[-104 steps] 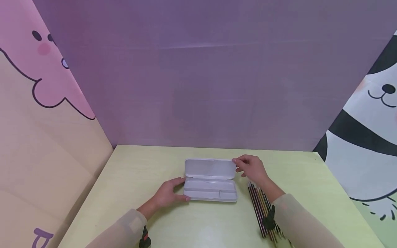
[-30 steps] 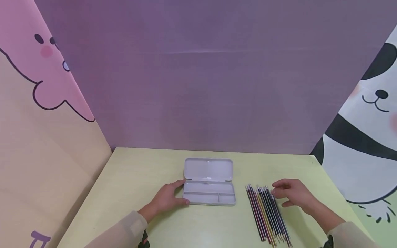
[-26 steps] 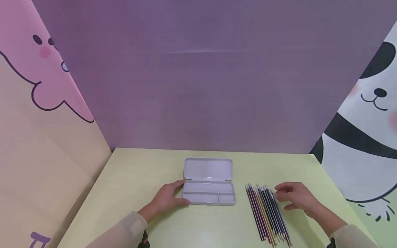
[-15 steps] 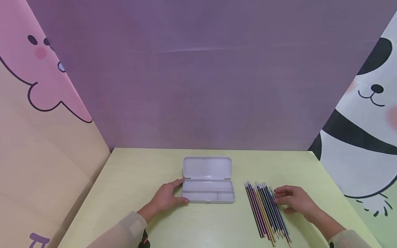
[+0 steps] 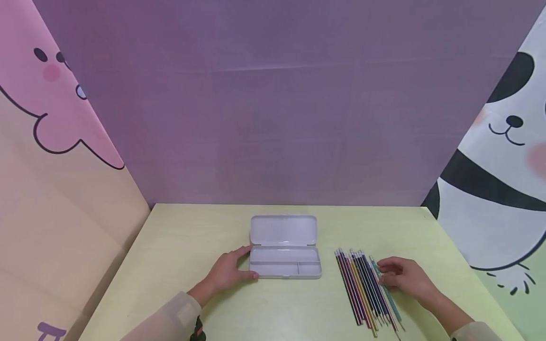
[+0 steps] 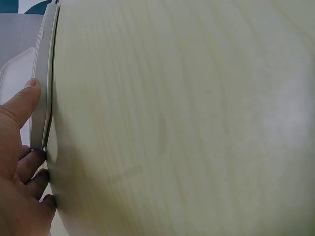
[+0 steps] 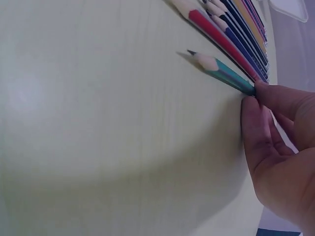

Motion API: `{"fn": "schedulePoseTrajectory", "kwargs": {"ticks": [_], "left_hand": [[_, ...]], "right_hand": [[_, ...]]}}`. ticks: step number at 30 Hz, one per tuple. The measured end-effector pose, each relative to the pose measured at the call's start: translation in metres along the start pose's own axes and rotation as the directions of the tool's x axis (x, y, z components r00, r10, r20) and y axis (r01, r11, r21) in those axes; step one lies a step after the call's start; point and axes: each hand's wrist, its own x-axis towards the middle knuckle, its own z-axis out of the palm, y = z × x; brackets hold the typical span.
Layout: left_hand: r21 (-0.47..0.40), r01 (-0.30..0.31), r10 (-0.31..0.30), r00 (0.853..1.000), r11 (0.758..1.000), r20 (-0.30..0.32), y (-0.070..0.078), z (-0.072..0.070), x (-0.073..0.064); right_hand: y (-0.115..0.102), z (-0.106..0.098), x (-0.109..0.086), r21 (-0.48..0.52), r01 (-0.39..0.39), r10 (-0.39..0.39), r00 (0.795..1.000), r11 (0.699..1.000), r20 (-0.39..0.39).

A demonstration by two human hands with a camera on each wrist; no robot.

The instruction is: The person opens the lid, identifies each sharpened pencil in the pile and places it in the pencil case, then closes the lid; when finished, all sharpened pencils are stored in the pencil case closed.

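A white pencil case (image 5: 273,270) lies with its lid swung back on the table, showing a long compartment and two smaller ones. At its left end, my left hand (image 5: 228,272) grips it, thumb on the front wall and fingers around the corner, as the left wrist view also shows. To the right lies a row of several pencils (image 5: 356,289), points toward me. My right hand (image 5: 407,279) pinches a green pencil (image 7: 229,77) between thumb and finger near its upper half. A red pencil (image 7: 221,39) lies nearest to it in the right wrist view.
The pale wooden table (image 5: 192,227) ends at a purple back panel (image 5: 273,118). Side panels with a pink cartoon figure (image 5: 64,94) and a panda (image 5: 503,213) stand left and right. A strip of table separates the case from the pencils.
My right hand has left the case lid's right edge and come down to the pencils' right side. It has taken the green pencil slightly away from the row. My left hand stays at the case.
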Motion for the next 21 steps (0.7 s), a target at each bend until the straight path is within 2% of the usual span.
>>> {"fn": "schedulePoseTrajectory", "kwargs": {"ticks": [2,7,12,21], "left_hand": [[0.004,0.004,-0.004,1.000,1.000,0.001,0.000,0.000,0.000],[0.006,0.010,-0.010,1.000,1.000,0.002,0.002,0.000,-0.001],[0.002,0.013,-0.013,1.000,1.000,0.007,0.002,-0.001,0.000],[0.010,0.029,-0.029,1.000,1.000,0.002,0.004,-0.001,-0.002]], "right_hand": [[0.001,0.000,0.001,-0.006,-0.006,0.006,1.000,1.000,-0.010],[-0.004,0.002,0.004,-0.121,-0.024,0.016,0.998,0.992,-0.067],[-0.012,0.002,0.005,-0.209,-0.053,0.035,0.995,0.976,-0.088],[-0.015,0.002,0.006,-0.227,-0.094,0.072,0.992,0.969,-0.104]]}}
